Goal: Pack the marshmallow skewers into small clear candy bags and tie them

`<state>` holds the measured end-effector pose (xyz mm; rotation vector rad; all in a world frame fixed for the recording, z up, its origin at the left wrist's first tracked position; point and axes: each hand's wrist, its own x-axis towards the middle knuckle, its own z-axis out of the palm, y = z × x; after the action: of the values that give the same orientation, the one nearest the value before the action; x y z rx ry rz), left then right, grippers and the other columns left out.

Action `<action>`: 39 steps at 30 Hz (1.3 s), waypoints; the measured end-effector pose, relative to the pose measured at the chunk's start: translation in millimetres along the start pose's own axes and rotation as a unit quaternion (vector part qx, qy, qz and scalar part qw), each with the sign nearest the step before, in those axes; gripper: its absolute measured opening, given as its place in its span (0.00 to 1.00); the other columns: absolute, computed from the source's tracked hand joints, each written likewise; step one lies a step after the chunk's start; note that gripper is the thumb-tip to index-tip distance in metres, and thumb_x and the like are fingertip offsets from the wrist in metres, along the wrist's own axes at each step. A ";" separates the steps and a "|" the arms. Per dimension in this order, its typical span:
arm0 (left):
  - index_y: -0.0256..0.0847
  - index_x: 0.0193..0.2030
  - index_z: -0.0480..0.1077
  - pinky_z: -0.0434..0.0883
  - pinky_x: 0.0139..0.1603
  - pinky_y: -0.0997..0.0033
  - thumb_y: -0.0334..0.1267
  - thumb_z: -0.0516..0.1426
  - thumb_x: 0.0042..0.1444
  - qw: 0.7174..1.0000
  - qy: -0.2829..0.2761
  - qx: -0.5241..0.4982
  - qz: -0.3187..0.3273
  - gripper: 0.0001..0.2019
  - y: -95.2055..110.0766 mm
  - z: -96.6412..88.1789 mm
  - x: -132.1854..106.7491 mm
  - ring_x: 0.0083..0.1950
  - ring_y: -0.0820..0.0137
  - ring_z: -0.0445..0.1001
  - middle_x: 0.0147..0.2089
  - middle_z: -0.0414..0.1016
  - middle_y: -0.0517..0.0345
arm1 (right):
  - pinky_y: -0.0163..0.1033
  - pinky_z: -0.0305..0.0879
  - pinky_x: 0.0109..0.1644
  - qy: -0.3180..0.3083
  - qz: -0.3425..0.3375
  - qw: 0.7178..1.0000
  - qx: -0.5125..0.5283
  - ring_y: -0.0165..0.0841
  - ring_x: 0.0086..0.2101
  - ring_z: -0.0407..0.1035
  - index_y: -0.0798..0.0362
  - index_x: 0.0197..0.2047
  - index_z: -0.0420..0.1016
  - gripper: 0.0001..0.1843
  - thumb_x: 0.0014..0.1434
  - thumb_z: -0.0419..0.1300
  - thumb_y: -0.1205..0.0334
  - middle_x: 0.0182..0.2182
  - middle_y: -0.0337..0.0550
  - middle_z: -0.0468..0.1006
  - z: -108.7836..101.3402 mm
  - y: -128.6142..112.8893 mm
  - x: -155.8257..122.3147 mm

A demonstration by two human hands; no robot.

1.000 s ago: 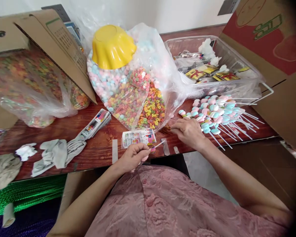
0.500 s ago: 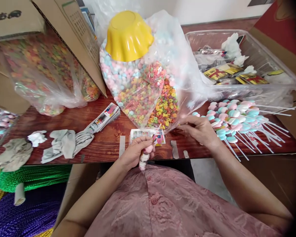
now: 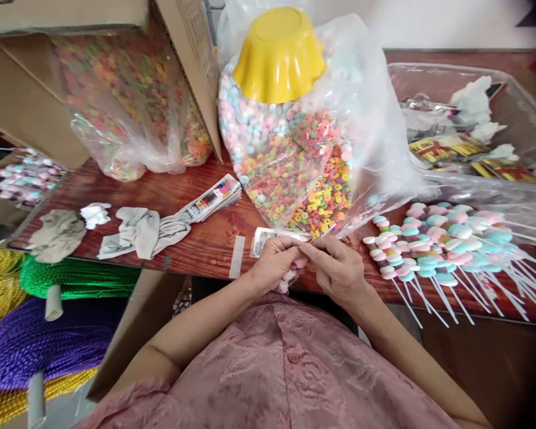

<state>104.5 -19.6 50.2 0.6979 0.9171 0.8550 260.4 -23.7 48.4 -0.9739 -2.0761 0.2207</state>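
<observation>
I log the left hand point(image 3: 273, 263) closed on a pink-and-white marshmallow stack point(image 3: 287, 280), by the front edge of the reddish-brown wooden tabletop point(image 3: 208, 250). The right hand point(image 3: 338, 269) meets it, fingertips together (what they pinch, I cannot tell). Pastel marshmallow skewers point(image 3: 458, 238) lie rightward.

Table point(image 3: 201, 251): red-brown, wood-grained top. Items resting directly on it, from left: rag point(image 3: 57, 235); tissue point(image 3: 95, 215); grey cloth point(image 3: 140, 231), touching stacked wrappers point(image 3: 212, 199); tape point(image 3: 236, 257), at front edge; candy bag point(image 3: 279, 179); piled skewers point(image 3: 451, 235), sticks overhanging front edge; tray point(image 3: 429, 78), behind skewers.
</observation>
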 end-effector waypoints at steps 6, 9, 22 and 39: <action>0.36 0.25 0.67 0.50 0.13 0.83 0.41 0.61 0.47 0.999 0.021 -0.023 0.031 0.11 -1.9 -10.4 -6.4 0.14 0.85 0.53 0.18 0.61 0.69 | 0.35 0.69 0.35 -0.037 0.006 0.999 -0.026 0.31 0.32 0.71 0.50 0.58 0.74 0.26 0.60 0.50 0.75 0.33 0.45 0.76 10.6 -5.1 -12.4; 0.35 0.22 0.66 0.53 0.15 0.82 0.38 0.61 0.46 0.999 0.009 -0.034 0.036 0.10 -6.8 -13.4 -6.9 0.16 0.84 0.56 0.18 0.62 0.67 | 0.35 0.70 0.34 -0.055 0.073 0.995 0.026 0.30 0.32 0.73 0.48 0.54 0.77 0.23 0.62 0.50 0.73 0.33 0.43 0.78 10.7 -5.0 -11.1; 0.36 0.24 0.67 0.51 0.16 0.81 0.43 0.66 0.43 0.997 0.051 -0.040 0.047 0.14 -12.6 -21.6 -4.4 0.16 0.83 0.55 0.18 0.65 0.66 | 0.35 0.68 0.31 0.124 0.242 0.937 0.218 0.28 0.27 0.69 0.49 0.47 0.73 0.14 0.56 0.64 0.63 0.28 0.36 0.76 30.0 -12.3 -21.6; 0.36 0.22 0.70 0.48 0.12 0.81 0.39 0.64 0.42 0.992 -0.087 0.072 -0.063 0.10 10.7 -24.9 -11.3 0.12 0.83 0.54 0.15 0.64 0.65 | 0.36 0.63 0.28 -0.159 0.157 0.930 0.293 0.29 0.25 0.64 0.52 0.29 0.75 0.09 0.60 0.59 0.60 0.24 0.41 0.72 -5.8 13.7 -4.6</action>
<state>75.2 -20.3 52.2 0.8180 0.8620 0.6095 274.2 -18.6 43.2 -0.9209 -1.9297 1.1604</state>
